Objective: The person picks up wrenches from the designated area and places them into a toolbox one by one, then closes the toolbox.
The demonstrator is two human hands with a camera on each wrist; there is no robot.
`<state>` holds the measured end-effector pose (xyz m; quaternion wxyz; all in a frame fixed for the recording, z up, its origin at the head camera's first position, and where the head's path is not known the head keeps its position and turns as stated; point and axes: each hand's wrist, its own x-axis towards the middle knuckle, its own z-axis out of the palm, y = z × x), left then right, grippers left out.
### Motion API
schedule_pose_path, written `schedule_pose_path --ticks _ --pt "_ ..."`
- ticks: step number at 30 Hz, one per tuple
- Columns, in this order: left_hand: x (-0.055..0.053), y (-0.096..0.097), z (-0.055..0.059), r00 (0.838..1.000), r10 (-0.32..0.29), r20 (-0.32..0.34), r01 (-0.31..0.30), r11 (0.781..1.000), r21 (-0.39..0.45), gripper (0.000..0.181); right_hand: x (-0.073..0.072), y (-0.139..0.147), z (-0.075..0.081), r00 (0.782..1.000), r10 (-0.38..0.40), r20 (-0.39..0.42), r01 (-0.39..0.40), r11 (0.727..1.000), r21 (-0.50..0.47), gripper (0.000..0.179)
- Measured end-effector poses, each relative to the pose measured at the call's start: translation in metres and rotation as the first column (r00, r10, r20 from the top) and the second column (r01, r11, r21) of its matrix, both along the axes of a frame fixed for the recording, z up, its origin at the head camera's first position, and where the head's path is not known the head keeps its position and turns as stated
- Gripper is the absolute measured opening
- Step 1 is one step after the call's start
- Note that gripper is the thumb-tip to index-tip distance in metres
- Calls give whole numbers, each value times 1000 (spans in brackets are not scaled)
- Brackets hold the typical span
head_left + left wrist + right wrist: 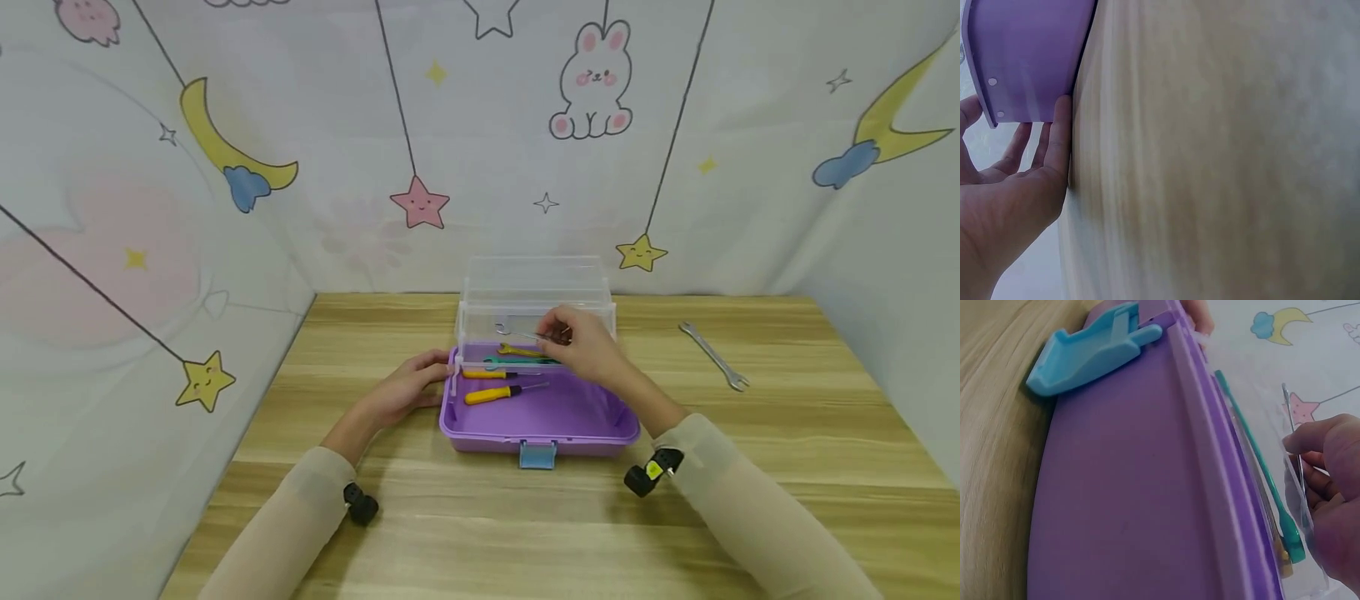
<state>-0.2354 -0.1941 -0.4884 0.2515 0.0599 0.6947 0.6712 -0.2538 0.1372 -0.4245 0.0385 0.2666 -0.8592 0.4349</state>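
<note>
My right hand (581, 342) pinches a small silver wrench (519, 334) between thumb and fingers, over the back of a purple toolbox (540, 439). The right wrist view shows its thin shank (1288, 406) rising past the thumb. My left hand (405, 387) is at the box's left end, its fairly straight fingers (1057, 134) against the purple wall. Inside the box are two yellow-handled screwdrivers, the nearer screwdriver (491, 394) in front. A green wrench (498, 363) and a yellow wrench (517, 351) lie behind them, partly seen through the clear lid (536, 275).
A larger silver wrench (712, 356) lies on the wooden table (465, 533) to the right of the box. The box's light blue latch (537, 455) hangs down at the front. The clear lid is raised at the back, before a patterned cloth (495, 167).
</note>
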Motion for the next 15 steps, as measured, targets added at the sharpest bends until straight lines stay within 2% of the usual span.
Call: schedule_pose_path --ticks 5,15 --pt "0 1 1 1000 6 -2 -6 1000 7 48 1 0 2 1000 -4 10 3 1000 10 12" --pt "2 1 3 1000 2 5 -2 1000 14 49 -3 -3 -5 1000 21 -3 -20 993 115 10"
